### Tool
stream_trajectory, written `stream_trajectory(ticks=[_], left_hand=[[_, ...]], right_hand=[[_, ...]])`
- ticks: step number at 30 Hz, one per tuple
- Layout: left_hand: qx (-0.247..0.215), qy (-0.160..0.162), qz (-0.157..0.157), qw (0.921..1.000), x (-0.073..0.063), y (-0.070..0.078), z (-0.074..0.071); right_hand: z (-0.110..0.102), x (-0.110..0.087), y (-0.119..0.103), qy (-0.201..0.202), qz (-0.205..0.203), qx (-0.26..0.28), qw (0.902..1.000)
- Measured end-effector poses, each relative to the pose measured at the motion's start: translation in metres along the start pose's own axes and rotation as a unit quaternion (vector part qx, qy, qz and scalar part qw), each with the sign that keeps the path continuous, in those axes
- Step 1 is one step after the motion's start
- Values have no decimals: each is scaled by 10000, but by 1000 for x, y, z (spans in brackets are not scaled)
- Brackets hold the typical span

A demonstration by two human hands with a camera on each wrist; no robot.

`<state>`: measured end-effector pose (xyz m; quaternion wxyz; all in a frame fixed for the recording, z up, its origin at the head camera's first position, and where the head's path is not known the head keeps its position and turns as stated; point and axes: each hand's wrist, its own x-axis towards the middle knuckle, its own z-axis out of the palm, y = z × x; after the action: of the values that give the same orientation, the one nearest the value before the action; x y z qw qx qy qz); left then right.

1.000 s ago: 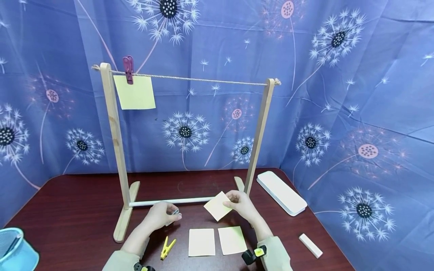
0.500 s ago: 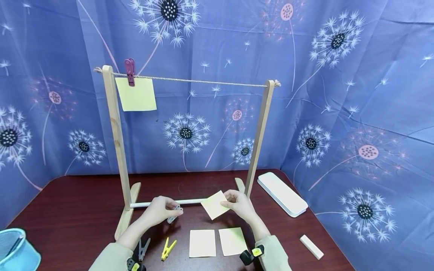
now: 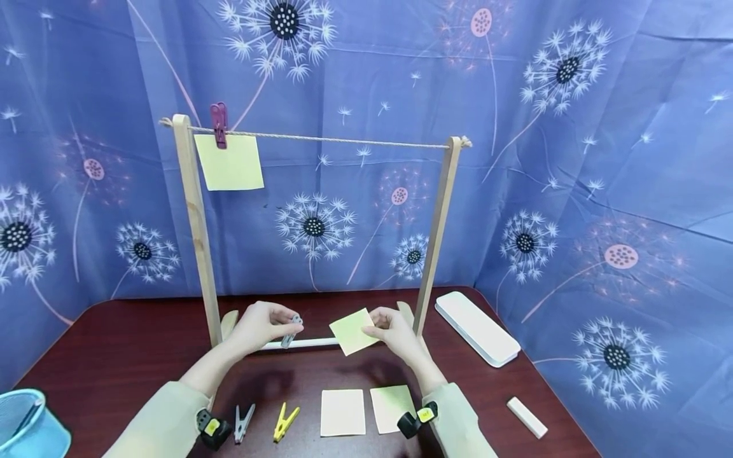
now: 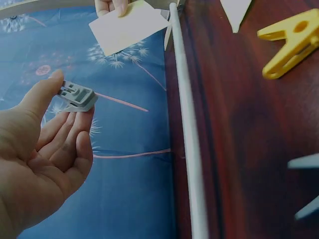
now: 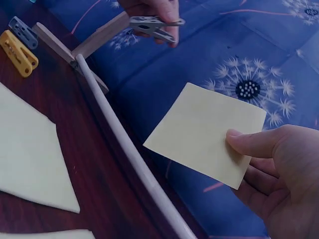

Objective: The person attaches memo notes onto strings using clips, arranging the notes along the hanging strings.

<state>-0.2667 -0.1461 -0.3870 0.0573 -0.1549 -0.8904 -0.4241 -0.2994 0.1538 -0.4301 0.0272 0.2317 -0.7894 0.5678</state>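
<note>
My left hand [image 3: 262,326] pinches a grey clothespin [image 4: 79,96] between thumb and fingertips, raised above the table near the rack's lower rail. To its right, my right hand [image 3: 394,329] holds a yellow sticky note [image 5: 207,132] by one edge, thumb on its face and fingers behind. Clothespin and note are apart, at about the same height. A second yellow note [image 3: 229,162] hangs from the rope [image 3: 343,138] at the left, clipped by a purple clothespin [image 3: 219,125].
The wooden rack [image 3: 197,235] stands behind my hands, with a white bottom rail [image 4: 187,119]. On the table lie a grey clothespin [image 3: 243,423], a yellow clothespin [image 3: 284,422], two notes [image 3: 342,412], a white case [image 3: 477,327] and a white block [image 3: 525,417]. A blue mesh basket [image 3: 48,429] stands left.
Both hands have risen from the table toward the rack, carrying the grey clothespin and the note. My left forearm has uncovered another grey clothespin on the table.
</note>
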Motion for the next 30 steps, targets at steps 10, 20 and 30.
stream_trajectory(ticks=[10, 20, 30], left_hand=[[93, 33, 340, 9994, 11, 35, -37], [426, -141, 486, 9978, 21, 79, -67], [684, -301, 806, 9939, 36, 115, -103]], right_hand=[[7, 9, -59, 143, 65, -309, 9994], [17, 37, -50, 433, 82, -233, 9988], [23, 59, -69, 557, -202, -356, 9976]])
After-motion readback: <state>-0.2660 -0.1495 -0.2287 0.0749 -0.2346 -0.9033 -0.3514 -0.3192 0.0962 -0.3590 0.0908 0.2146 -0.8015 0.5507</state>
